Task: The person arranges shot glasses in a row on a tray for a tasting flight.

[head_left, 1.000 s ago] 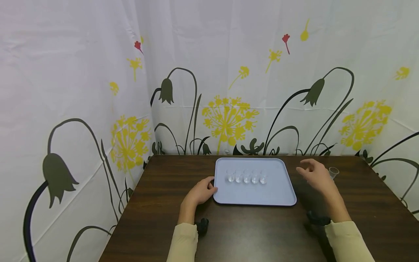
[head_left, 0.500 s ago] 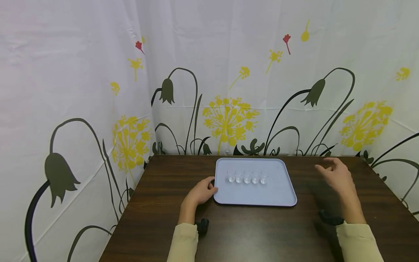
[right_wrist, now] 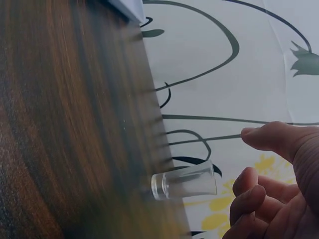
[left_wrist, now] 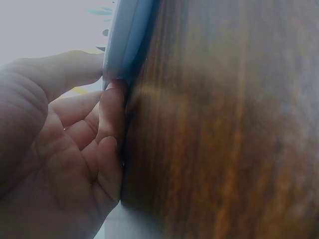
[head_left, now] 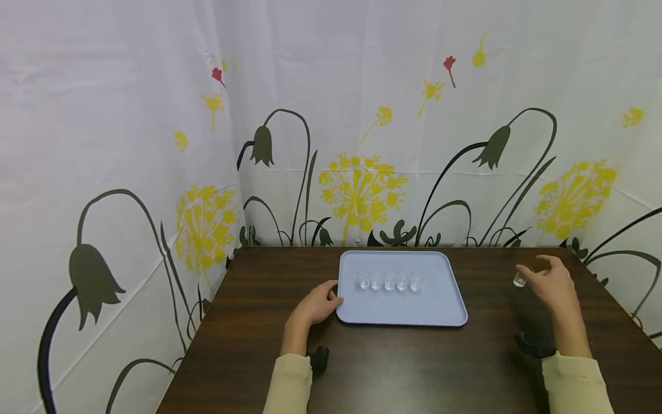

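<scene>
My left hand (head_left: 314, 303) pinches the left rim of a pale blue tray (head_left: 434, 305); in the left wrist view the thumb (left_wrist: 82, 67) lies on the rim and fingertips reach its underside. Several small clear shot glasses (head_left: 389, 280) stand upright in a row on the tray. To the right of the tray, another clear shot glass (right_wrist: 187, 182) stands upright on the table, partly hidden in the head view. My right hand (head_left: 555, 284) hovers close beside it, thumb and fingers apart, and the right wrist view shows a gap between hand and glass.
The dark wood table (head_left: 393, 368) ends at the back against a white curtain (head_left: 331, 75) printed with flowers. Bare tabletop lies between the tray and the lone glass. A black strap (head_left: 534, 347) circles the right wrist.
My right hand has moved right, past the lone glass, which now shows on the hand's left side instead of its right. The left hand and tray have stayed put.
</scene>
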Action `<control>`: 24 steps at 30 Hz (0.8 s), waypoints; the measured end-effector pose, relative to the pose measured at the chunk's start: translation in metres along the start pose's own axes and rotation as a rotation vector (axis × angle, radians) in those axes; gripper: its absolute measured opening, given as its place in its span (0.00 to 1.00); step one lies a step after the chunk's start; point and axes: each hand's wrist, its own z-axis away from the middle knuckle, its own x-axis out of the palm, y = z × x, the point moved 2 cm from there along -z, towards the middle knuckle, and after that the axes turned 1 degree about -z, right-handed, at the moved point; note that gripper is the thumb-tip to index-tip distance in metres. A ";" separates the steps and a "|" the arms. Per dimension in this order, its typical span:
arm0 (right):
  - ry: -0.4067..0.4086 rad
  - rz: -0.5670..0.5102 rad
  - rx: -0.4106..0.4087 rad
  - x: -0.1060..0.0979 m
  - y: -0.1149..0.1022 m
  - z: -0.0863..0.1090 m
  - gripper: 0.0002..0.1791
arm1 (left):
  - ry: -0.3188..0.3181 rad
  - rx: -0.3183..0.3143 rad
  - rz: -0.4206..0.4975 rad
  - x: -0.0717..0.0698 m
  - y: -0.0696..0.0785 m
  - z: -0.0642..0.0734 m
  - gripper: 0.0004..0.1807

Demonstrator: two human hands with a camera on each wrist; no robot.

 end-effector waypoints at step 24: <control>-0.031 -0.026 0.082 0.014 0.017 -0.006 0.43 | 0.007 -0.055 0.004 -0.004 0.018 0.011 0.30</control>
